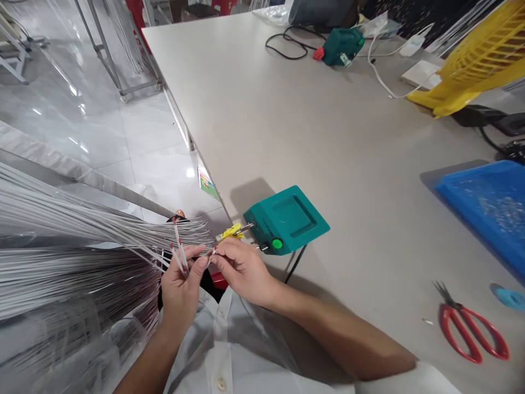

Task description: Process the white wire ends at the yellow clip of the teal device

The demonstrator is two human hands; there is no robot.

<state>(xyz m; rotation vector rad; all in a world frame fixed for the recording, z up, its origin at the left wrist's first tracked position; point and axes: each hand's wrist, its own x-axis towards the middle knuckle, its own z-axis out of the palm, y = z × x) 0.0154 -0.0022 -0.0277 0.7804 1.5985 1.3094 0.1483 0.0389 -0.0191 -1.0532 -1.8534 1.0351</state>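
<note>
My left hand (pixel 182 284) is closed around several thin white wires (pixel 180 253) whose ends look dark red. Its thumb and forefinger meet the fingertips of my right hand (pixel 244 271). That hand pinches a short white wire end (pixel 212 251) with a reddish tip, partly covered by the fingers. Just beyond the hands, a teal device (pixel 287 219) with a green button (pixel 278 243) sits at the table's edge. A yellow clip (pixel 232 231) is attached to a metal post on its side, close above my right hand.
Long bundles of white wires (pixel 82 219) hang at the left. On the table (pixel 348 148) lie red-handled scissors (pixel 470 328), a blue tray (pixel 484 202) and a blue ring-shaped roll (pixel 511 297). A second teal device (pixel 342 46) and a yellow fan (pixel 476 60) stand farther back.
</note>
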